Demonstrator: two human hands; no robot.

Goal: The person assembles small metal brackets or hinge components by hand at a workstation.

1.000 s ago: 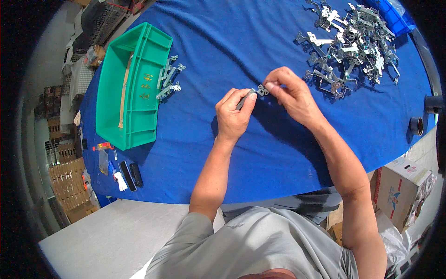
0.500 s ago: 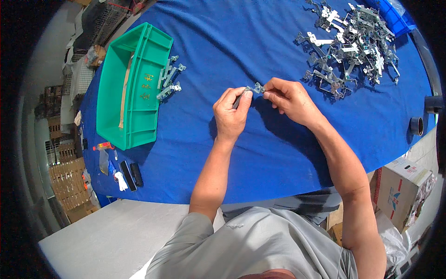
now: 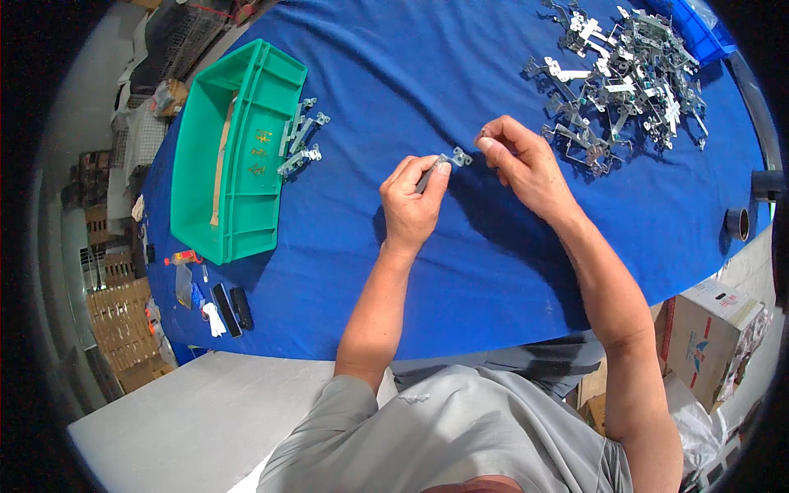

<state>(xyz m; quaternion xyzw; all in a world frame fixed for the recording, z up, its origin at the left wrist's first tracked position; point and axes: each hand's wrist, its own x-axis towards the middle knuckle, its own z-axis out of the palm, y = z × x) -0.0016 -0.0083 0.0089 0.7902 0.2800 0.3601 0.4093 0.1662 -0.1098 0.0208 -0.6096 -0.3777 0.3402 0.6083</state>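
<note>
My left hand (image 3: 411, 205) is closed round a small metal bracket (image 3: 462, 156), whose flat end with holes sticks out past the thumb toward the right. A dark part of it shows between the fingers. My right hand (image 3: 528, 171) hovers a little to the right of the bracket, apart from it. Its thumb and forefinger are pinched together; a small dark bit seems to show at their tips, too small to name. Several similar brackets (image 3: 300, 140) lie in a group beside the green crate (image 3: 265, 215). A large heap of metal brackets (image 3: 633, 86) spreads over the far right.
A blue cloth (image 3: 460, 279) covers the table. At the far right corner is a blue bin (image 3: 699, 33). A dark tube (image 3: 737, 223) stands at the right edge. Black oblong items (image 3: 228, 311) lie at the near left, and a cardboard box (image 3: 711, 341) stands below on the right.
My right hand has drawn away from the bracket, up and to the right, with its fingertips still pinched. My left hand has shifted slightly right with the bracket.
</note>
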